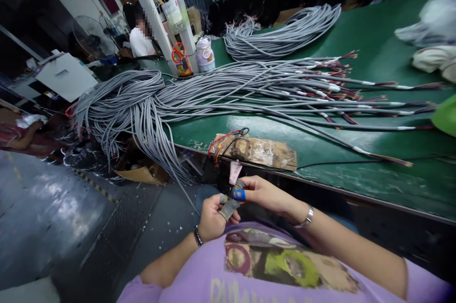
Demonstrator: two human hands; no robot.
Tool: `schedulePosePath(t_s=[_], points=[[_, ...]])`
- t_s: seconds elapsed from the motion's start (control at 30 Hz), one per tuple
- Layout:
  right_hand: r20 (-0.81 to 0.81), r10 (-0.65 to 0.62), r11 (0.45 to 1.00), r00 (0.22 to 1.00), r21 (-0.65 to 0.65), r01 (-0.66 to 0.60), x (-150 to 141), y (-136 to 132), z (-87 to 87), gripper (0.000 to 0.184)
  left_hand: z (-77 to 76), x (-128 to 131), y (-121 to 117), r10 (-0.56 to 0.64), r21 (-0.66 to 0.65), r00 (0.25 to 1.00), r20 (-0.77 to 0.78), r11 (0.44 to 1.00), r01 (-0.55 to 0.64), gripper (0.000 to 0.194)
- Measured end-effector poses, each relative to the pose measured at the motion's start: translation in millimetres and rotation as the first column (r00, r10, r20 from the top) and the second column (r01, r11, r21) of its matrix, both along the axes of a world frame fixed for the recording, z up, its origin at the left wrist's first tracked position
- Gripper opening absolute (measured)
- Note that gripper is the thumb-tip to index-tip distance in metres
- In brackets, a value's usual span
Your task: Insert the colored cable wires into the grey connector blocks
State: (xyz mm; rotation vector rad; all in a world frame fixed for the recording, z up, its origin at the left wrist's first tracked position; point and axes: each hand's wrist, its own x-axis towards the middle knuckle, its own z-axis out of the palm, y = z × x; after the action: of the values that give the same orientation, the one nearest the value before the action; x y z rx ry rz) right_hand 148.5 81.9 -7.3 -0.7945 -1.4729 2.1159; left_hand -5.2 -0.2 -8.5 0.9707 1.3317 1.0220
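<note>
My left hand [211, 217] and my right hand [261, 193] meet in front of my shirt, just off the table's near edge. Both have their fingers closed in a pinch. Grey wraps [228, 209] cover fingers of the left hand, and a blue band [239, 194] sits on the right thumb. Whatever lies between the fingertips is too small or hidden to make out. A small pale pink piece [235, 171] shows right above the right fingertips. Beyond it, a worn wooden board [269, 152] with red and black wires lies at the table edge.
Long grey cables [213, 87] with stripped coloured ends spread over the green table [356, 182] and hang off its left side. Behind lies a coiled cable bundle [285, 39]. A bottle [205, 55] and orange-handled scissors [178, 52] stand by a post. A person [140, 42] is farther back.
</note>
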Motion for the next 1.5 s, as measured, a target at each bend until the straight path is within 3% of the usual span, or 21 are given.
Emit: schedulePosePath(t_s=[0.1,0.2,0.3,0.43,0.53,0.73,0.87,1.07,1.2,1.4,1.5], points=[[0.076,0.005,0.991,0.997,0.135,-0.015,-4.2,-1.9,-2.9,0.035,-0.8,1.2,3.2,-0.124,-0.079,0.992,0.022,0.989,0.126,0.038],[0.106,-0.033,0.984,0.994,0.180,0.014,-5.5,-3.5,-8.5,0.035,-2.9,0.8,5.3,-0.174,-0.144,0.983,0.056,0.973,0.180,0.037],[0.042,-0.099,0.989,0.994,0.116,0.094,-2.5,-3.5,-11.4,0.037,-4.7,0.5,5.4,-0.095,-0.137,0.992,0.078,0.985,0.105,0.036],[0.005,-0.130,0.989,0.991,-0.072,0.130,2.7,-6.2,-13.8,0.038,-7.8,0.4,4.5,0.085,-0.065,0.992,0.097,0.995,-0.079,0.035],[0.024,-0.142,0.979,0.990,-0.142,0.144,0.6,-11.6,-18.4,0.039,-9.4,0.4,4.5,0.084,-0.031,0.993,0.083,0.996,-0.082,0.035],[0.017,-0.139,0.988,0.990,0.070,0.138,-8.7,-12.7,-21.8,0.037,-7.2,-0.1,4.0,-0.085,-0.067,0.996,0.028,0.994,0.087,0.039],[0.016,-0.133,0.983,0.991,0.132,0.130,-12.2,-11.9,-18.2,0.035,-7.1,-1.1,2.2,0.005,-0.033,0.998,0.070,0.999,-0.003,0.041],[-0.183,-0.077,0.997,0.980,-0.039,0.071,-22.5,-21.4,-12.5,0.035,-17.3,0.1,1.4,0.173,-0.007,0.967,0.186,0.985,-0.175,0.033],[-0.117,-0.195,0.980,0.974,-0.076,0.187,-19.7,-21.1,-15.9,0.035,-20.5,-0.8,1.6,0.200,-0.006,0.955,0.218,0.979,-0.204,0.030],[-0.119,-0.383,0.862,0.916,-0.404,0.308,-4.8,-2.1,-22.3,0.036,-7.8,-5.3,3.4,0.203,0.035,0.939,0.279,0.975,-0.222,0.033],[-0.143,-0.362,0.860,0.921,-0.433,0.270,-7.7,7.4,-16.1,0.040,2.2,-1.1,6.5,0.180,0.024,0.928,0.326,0.980,-0.199,0.032]])
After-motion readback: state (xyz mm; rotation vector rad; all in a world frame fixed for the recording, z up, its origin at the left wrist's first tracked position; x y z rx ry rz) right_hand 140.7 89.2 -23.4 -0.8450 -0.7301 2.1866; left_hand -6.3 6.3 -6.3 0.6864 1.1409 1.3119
